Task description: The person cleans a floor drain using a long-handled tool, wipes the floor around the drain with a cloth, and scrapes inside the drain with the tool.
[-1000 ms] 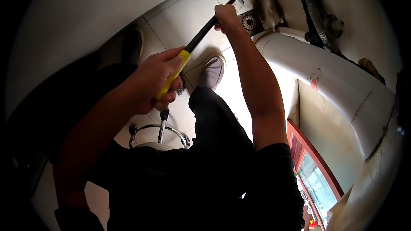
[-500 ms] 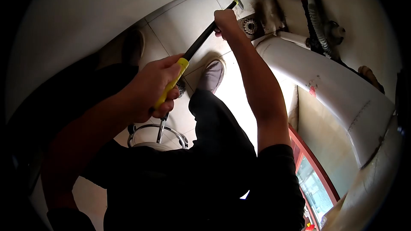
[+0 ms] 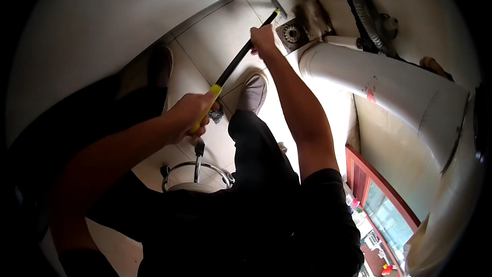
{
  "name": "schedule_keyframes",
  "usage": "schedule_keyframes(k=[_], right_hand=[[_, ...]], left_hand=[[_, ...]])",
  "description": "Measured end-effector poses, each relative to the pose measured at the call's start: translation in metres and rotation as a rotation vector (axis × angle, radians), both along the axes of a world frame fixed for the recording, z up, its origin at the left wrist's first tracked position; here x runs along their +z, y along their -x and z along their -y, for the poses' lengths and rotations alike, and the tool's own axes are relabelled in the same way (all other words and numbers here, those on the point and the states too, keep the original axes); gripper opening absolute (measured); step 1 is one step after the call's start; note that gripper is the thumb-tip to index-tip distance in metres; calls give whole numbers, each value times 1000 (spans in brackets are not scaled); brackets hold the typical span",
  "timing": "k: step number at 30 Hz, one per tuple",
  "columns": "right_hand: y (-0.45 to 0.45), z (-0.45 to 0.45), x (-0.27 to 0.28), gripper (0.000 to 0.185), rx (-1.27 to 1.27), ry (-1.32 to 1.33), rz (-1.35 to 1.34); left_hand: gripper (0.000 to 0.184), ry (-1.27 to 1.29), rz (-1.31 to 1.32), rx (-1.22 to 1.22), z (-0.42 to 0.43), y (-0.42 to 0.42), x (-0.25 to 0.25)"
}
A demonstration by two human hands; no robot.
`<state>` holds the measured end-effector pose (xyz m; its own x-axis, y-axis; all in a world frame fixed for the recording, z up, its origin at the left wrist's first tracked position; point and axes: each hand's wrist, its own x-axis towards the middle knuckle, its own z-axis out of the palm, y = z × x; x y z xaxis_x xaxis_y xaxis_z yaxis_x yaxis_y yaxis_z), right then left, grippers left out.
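A long tool with a black shaft and yellow handle (image 3: 234, 65) runs diagonally over the tiled floor (image 3: 205, 31). My left hand (image 3: 186, 117) is wrapped round its yellow handle end. Further up, my right hand (image 3: 263, 41) is closed on the black shaft close to the head. The flat dark blade head (image 3: 278, 6) rests on or just above the tiles near the wall corner; contact cannot be made out. Right of the head lies a round floor drain (image 3: 291, 33) in a dark square, with black grime (image 3: 310, 13) beside it.
A white ceramic pedestal (image 3: 379, 84) stands at the right, with a ribbed hose (image 3: 365, 18) behind it. Below me is a wheeled stool with a chrome ring (image 3: 197, 165). My shoe (image 3: 253, 92) is on the tiles. A dark scrubber (image 3: 216, 115) lies near my left hand.
The tool's head has shifted down and slightly left, away from the corner. Both hands have moved down and toward me with it, still gripping the shaft and handle.
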<state>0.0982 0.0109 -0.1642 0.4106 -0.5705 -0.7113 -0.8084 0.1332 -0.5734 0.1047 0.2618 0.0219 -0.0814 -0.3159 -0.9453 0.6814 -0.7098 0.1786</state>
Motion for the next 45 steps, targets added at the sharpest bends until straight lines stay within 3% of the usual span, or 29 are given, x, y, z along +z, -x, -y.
schedule_keyframes(k=[1, 6, 8, 9, 11, 13, 15, 17, 18, 19, 21, 23, 24, 27, 29, 34, 35, 37, 41, 45], right_hand=[[9, -13, -8, 51, -43, -59, 115], [47, -53, 31, 37, -205, -216, 337], [60, -54, 39, 25, -407, -588, 344], [67, -58, 50, 15, -476, -659, 363], [72, -66, 75, 14, -641, -782, 379], [78, -74, 95, 13, -658, -836, 458], [91, -80, 133, 13, -679, -887, 544], [117, -81, 185, 14, -461, -686, 540], [134, -62, 148, 17, -447, -896, 618], [154, -59, 152, 19, -538, -1069, 658], [208, -59, 165, 20, -569, -1071, 632], [269, -76, 202, 19, -533, -775, 450], [299, -96, 232, 16, -426, -419, 372], [419, -117, 219, 16, -292, -203, 369], [470, -144, 219, 19, -402, -39, 263], [573, -181, 129, 25, -672, 29, 132], [582, -182, 110, 29, -709, 12, 154], [590, -180, 81, 37, -732, 47, 110], [598, -165, 17, 43, -766, 66, -32], [605, -154, -41, 45, -590, 149, -49]], left_hand=[[40, -65, -11, -76, -11, 2, -2], [30, 54, 96, -211, -37, 15, 45], [27, 132, 208, -291, -37, 18, 69], [27, 145, 227, -292, -38, 18, 80], [30, 303, 347, -323, -39, 17, 106], [44, 374, 311, -237, -31, 21, 141], [51, 558, 32, 69, -31, 27, 180], [50, 641, 135, 28, -36, 35, 214], [49, 705, 218, 15, -39, 39, 226], [49, 712, 222, -21, -45, 42, 232], [45, 776, 704, -304, -63, 35, 233], [41, 691, 887, -336, -87, 24, 228], [41, 637, 989, -353, -104, 16, 218], [44, 442, 1226, -384, -156, -7, 179], [43, 410, 1224, -405, -192, -33, 142], [40, 399, 1285, -450, -183, -21, 146], [40, 394, 1284, -449, -181, -18, 147], [41, 298, 1451, -690, -173, -9, 151], [41, 270, 1446, -699, -181, -22, 138], [43, 181, 1419, -576, -194, -33, 130]])
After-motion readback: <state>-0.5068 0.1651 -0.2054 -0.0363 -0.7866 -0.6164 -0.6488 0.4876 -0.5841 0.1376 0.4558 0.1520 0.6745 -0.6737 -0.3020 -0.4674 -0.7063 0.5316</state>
